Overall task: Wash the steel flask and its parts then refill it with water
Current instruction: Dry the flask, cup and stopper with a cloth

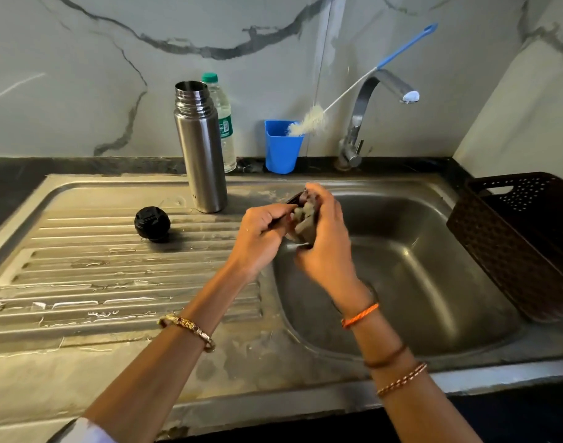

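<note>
The open steel flask [200,148] stands upright at the back of the wet drainboard [81,282]. Its black stopper [152,224] lies to the left on the ribs. Over the left rim of the sink basin [417,282], my left hand [261,238] grips a dark cup-like flask lid [296,198] by its edge. My right hand [328,238] presses a greyish scrub pad [304,220] against the lid. Most of the lid is hidden by my fingers.
A plastic water bottle [224,123] stands behind the flask. A blue cup [281,148] holds a long bottle brush [312,119] leaning on the tap [369,107], which is not running. A brown perforated basket [513,238] sits at the sink's right edge.
</note>
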